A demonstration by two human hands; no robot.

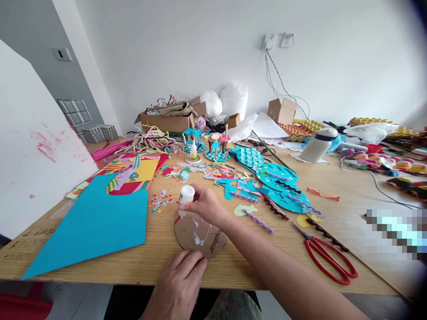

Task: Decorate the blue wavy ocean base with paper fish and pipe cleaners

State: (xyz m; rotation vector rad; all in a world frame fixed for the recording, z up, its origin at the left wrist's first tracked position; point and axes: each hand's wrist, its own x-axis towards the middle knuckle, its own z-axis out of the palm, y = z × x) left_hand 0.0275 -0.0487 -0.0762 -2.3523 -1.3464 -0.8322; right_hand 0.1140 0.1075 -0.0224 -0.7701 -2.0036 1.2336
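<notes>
A round piece of brown cardboard (pixel 191 238), printed "Royalstar", lies on the table in front of me. White glue blobs and trails mark its upper face. My right hand (pixel 204 204) grips a white glue bottle (pixel 187 198), turned bottom up, with its lower end at the disc's far left edge. The bottle's tip is hard to make out. At the near edge, my left hand (pixel 183 280) has its fingers together and holds the disc; the thumb is hidden. Left of both hands lies a large blue sheet (pixel 110 222).
Red-handled scissors (pixel 328 258) and a thin stick (pixel 373 275) lie at right. Beyond the disc are paper scraps (pixel 227 173), a small glue bottle (pixel 193 151) and blue scalloped discs (pixel 276 178). A white jar (pixel 316 146) leans farther back, near cardboard boxes (pixel 168 122).
</notes>
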